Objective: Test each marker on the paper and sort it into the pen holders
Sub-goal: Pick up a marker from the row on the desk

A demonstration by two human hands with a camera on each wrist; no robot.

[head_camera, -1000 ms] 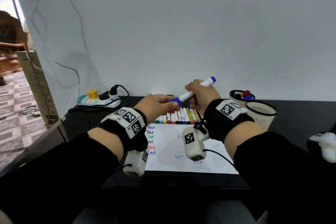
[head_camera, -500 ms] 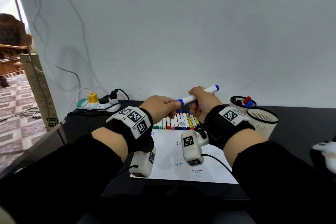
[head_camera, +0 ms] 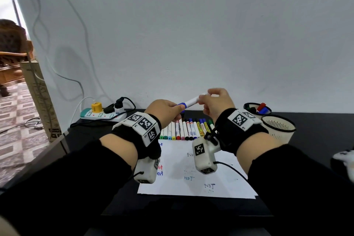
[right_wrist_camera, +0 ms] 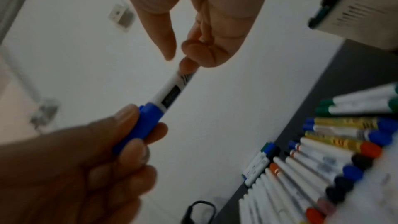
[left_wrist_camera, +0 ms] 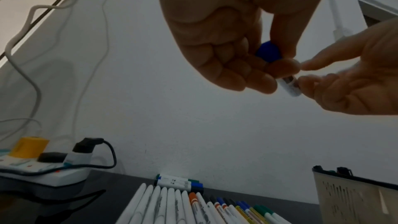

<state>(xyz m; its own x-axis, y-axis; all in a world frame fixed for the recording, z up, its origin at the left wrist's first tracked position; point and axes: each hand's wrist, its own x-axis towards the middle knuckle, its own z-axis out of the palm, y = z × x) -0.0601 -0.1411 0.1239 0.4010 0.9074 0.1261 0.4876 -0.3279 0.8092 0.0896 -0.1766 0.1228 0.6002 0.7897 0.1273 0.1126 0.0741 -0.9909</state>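
- While raised above the paper point(head_camera: 195, 174), the blue marker point(head_camera: 189, 102) is pinched cap-end by the left hand point(head_camera: 164, 110), barrel by the right hand's point(head_camera: 216, 102) fingertips point(right_wrist_camera: 189, 65), seemingly for capping or uncapping.
- At 6 o'clock beneath it, untested markers point(head_camera: 183, 130) are lined up.
- At 3 o'clock, the pen holders point(head_camera: 277, 128) are kept reachable.

left hand point(head_camera: 164, 110) pinching blue marker point(head_camera: 188, 102) cap, right hand point(head_camera: 216, 102) holding barrel, above paper point(head_camera: 226, 182)

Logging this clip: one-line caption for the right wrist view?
Left hand grips the blue cap while right hand pinches the marker barrel above the marker row.
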